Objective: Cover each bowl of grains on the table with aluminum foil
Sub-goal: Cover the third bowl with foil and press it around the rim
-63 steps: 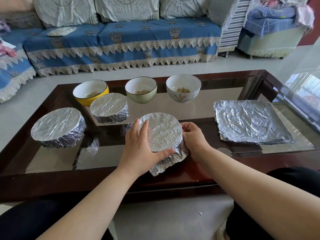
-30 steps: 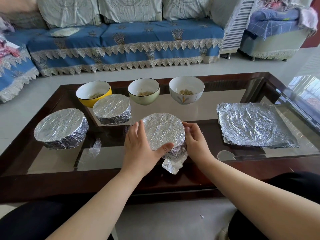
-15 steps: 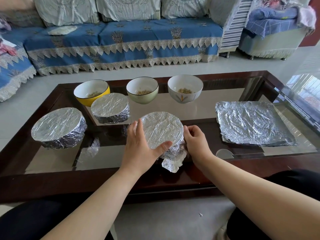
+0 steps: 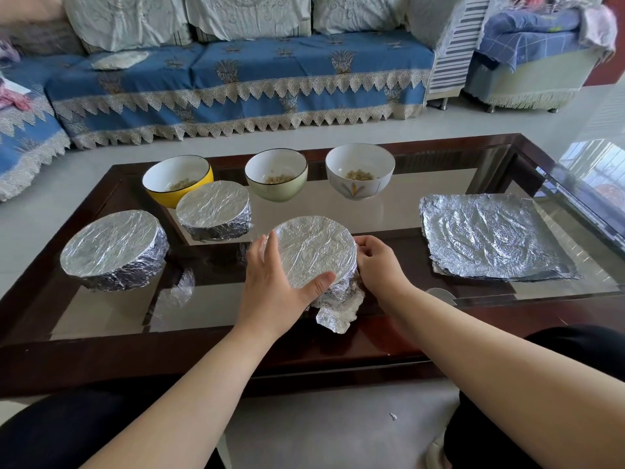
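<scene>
Dark wood-and-glass surface (image 4: pixel 439 218) across mid-frame. At right, flat stack of foil sheets (image 4: pixel 493 236). At left, large foil-covered bowl (image 4: pixel 113 248); up and right of it, smaller foil-covered bowl (image 4: pixel 213 209). Along far edge, three uncovered bowls with grains: yellow bowl (image 4: pixel 159 194), green bowl (image 4: pixel 276 192), white bowl (image 4: pixel 360 189). At centre, foil-wrapped bowl (image 4: pixel 314 248), loose foil flap at lower right. Left hand (image 4: pixel 274 289) cupped round its left side, thumb on top; right hand (image 4: pixel 378 265) pinching foil at right rim
</scene>
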